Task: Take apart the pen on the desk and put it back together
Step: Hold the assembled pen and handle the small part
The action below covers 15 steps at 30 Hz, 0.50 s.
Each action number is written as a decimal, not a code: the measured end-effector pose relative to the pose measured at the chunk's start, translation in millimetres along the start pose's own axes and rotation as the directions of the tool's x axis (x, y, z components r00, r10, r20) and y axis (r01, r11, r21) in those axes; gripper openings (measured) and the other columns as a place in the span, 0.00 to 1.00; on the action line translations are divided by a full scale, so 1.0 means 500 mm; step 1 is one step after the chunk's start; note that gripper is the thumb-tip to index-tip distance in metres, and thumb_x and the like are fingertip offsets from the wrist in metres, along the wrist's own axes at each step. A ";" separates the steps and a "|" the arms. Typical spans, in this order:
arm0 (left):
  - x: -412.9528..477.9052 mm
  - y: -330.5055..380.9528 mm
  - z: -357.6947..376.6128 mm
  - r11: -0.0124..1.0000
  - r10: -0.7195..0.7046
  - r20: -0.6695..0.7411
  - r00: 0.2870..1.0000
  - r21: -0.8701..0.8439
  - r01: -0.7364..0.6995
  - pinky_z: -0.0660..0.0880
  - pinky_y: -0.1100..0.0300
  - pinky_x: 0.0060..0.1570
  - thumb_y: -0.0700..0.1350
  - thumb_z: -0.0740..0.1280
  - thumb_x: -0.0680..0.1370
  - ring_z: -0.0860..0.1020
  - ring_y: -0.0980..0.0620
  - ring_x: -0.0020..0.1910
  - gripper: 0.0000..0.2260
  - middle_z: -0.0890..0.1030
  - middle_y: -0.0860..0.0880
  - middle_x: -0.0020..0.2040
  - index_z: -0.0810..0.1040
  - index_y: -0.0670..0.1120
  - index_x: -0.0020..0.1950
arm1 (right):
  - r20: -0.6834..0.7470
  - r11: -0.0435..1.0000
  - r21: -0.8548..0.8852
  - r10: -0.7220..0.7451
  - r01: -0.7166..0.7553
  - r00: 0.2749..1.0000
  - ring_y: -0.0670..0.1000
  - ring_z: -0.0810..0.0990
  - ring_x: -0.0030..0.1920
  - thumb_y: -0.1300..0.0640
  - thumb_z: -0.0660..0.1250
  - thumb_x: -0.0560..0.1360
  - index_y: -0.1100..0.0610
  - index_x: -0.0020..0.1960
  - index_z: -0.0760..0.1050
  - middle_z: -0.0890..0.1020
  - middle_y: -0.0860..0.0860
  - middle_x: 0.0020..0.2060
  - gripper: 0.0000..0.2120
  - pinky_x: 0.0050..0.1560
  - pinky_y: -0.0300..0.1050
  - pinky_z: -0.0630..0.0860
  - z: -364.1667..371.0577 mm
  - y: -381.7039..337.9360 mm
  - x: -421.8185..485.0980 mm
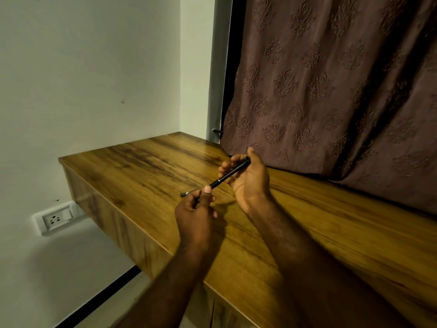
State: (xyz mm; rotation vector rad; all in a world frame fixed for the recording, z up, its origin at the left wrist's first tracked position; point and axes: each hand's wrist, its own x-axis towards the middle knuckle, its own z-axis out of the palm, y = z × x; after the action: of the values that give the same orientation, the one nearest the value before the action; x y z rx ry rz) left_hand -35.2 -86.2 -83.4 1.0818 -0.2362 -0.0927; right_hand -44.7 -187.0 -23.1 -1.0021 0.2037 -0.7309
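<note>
Both hands held one thin black pen (pixel 227 175) up in the air, just above the wooden worktop (pixel 146 166). The pen was tilted, with one end low on the left and the other end high on the right. The left hand (pixel 196 209) pinched the low end between its thumb and fingers (pixel 207 189). The right hand (pixel 248 178) had its fingers curled around the high end. A brown curtain (pixel 331 79) hung behind the hands. A white wall socket (pixel 55 218) sat below the worktop's left edge.
</note>
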 end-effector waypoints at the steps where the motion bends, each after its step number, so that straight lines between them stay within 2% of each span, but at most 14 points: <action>1: 0.016 0.000 -0.018 1.000 -0.025 0.006 1.000 0.004 0.025 0.68 0.65 0.24 0.43 0.66 0.78 0.70 0.56 0.24 0.07 0.77 0.49 0.31 0.79 0.43 0.40 | 0.009 0.988 -0.150 -0.022 0.023 1.000 0.49 0.74 0.33 0.49 0.56 0.81 0.57 0.39 0.74 0.74 0.51 0.32 0.18 0.34 0.44 0.72 -0.014 0.007 0.007; 3: 0.057 0.007 -0.060 0.996 -0.049 0.052 0.997 0.074 0.045 0.69 0.66 0.24 0.41 0.67 0.78 0.70 0.55 0.26 0.06 0.76 0.49 0.30 0.79 0.44 0.41 | 0.076 0.897 -0.433 -0.059 0.086 0.995 0.45 0.69 0.29 0.52 0.60 0.81 0.58 0.43 0.75 0.70 0.50 0.31 0.13 0.26 0.37 0.66 -0.049 0.018 0.020; 6: 0.123 0.029 -0.120 0.925 -0.013 0.199 0.980 0.374 -0.064 0.71 0.63 0.31 0.39 0.70 0.76 0.75 0.55 0.29 0.03 0.79 0.49 0.32 0.82 0.45 0.43 | 0.185 0.762 -0.638 0.012 0.111 0.983 0.41 0.69 0.23 0.57 0.67 0.77 0.55 0.42 0.78 0.73 0.49 0.28 0.05 0.22 0.33 0.64 -0.102 0.039 0.033; 8: 0.150 0.040 -0.148 0.818 -0.008 0.261 0.965 0.556 -0.144 0.73 0.67 0.37 0.37 0.71 0.74 0.78 0.58 0.34 0.03 0.82 0.50 0.36 0.82 0.44 0.45 | 0.237 0.682 -0.718 0.051 0.139 0.970 0.44 0.73 0.27 0.60 0.71 0.74 0.53 0.43 0.80 0.78 0.50 0.30 0.03 0.28 0.37 0.68 -0.115 0.061 0.039; 10: 0.164 0.036 -0.162 0.740 0.005 0.277 0.961 0.645 -0.190 0.72 0.71 0.37 0.36 0.72 0.73 0.78 0.55 0.37 0.04 0.82 0.50 0.38 0.82 0.45 0.44 | 0.256 0.590 -0.789 0.062 0.172 0.965 0.47 0.76 0.35 0.61 0.72 0.72 0.55 0.46 0.82 0.82 0.52 0.36 0.04 0.37 0.40 0.72 -0.111 0.080 0.043; 12: 0.171 0.027 -0.163 0.683 0.041 0.271 0.962 0.695 -0.225 0.72 0.69 0.38 0.35 0.73 0.72 0.79 0.50 0.40 0.05 0.82 0.47 0.38 0.83 0.44 0.43 | 0.243 0.524 -0.831 0.035 0.189 0.969 0.46 0.77 0.40 0.62 0.72 0.72 0.58 0.50 0.82 0.83 0.52 0.41 0.07 0.42 0.40 0.73 -0.107 0.090 0.047; 15: 0.173 0.015 -0.160 0.547 0.111 0.263 0.958 0.789 -0.280 0.70 0.64 0.45 0.37 0.75 0.71 0.79 0.50 0.42 0.05 0.82 0.45 0.41 0.84 0.40 0.46 | 0.251 0.467 -0.856 0.005 0.220 0.968 0.47 0.79 0.44 0.61 0.72 0.73 0.58 0.50 0.82 0.84 0.52 0.44 0.07 0.45 0.40 0.74 -0.106 0.101 0.055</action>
State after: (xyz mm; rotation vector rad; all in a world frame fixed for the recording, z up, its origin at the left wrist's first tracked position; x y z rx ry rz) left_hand 67.5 -30.3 -100.0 1.9968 -0.6130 0.1492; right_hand -25.7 -225.0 -89.0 -2.1300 0.3431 -0.6007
